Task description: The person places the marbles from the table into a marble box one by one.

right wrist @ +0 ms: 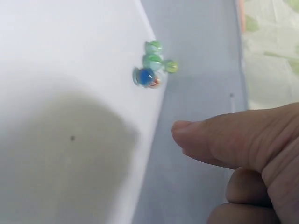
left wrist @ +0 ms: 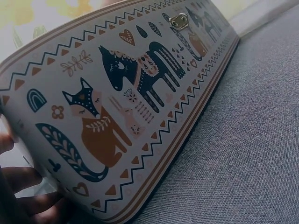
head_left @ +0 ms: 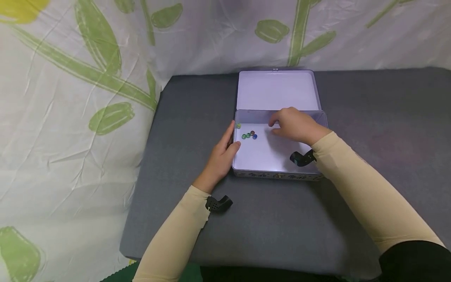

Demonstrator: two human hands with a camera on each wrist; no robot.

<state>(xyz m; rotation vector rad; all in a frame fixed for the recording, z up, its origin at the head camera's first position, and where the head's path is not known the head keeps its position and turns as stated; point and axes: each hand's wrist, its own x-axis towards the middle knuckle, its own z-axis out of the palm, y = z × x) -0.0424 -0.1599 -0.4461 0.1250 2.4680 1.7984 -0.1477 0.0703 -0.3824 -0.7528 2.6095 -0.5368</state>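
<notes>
A tin box [head_left: 278, 178] stands with its lid [head_left: 278, 91] swung back behind it. Inside, toward the left, lie several glass marbles [head_left: 248, 135], green, blue and reddish brown; a yellow-green marble [head_left: 238, 126] sits by the left wall. My left hand [head_left: 219, 158] grips that side of the box, thumb at the rim and fingers along the outside. Over the box's inside hovers my right hand [head_left: 294, 124], thumb and index finger apart with nothing between them. The right wrist view shows its thumb [right wrist: 210, 140] pointing across the pale wall, apart from the marbles [right wrist: 153, 61].
A grey cloth-covered table [head_left: 183, 156] carries the box. Behind and to the left hangs a white curtain [head_left: 211, 43] with green leaf prints. Fox and horse pictures decorate the box's front wall [left wrist: 131, 98], which has a small metal clasp [left wrist: 179, 21].
</notes>
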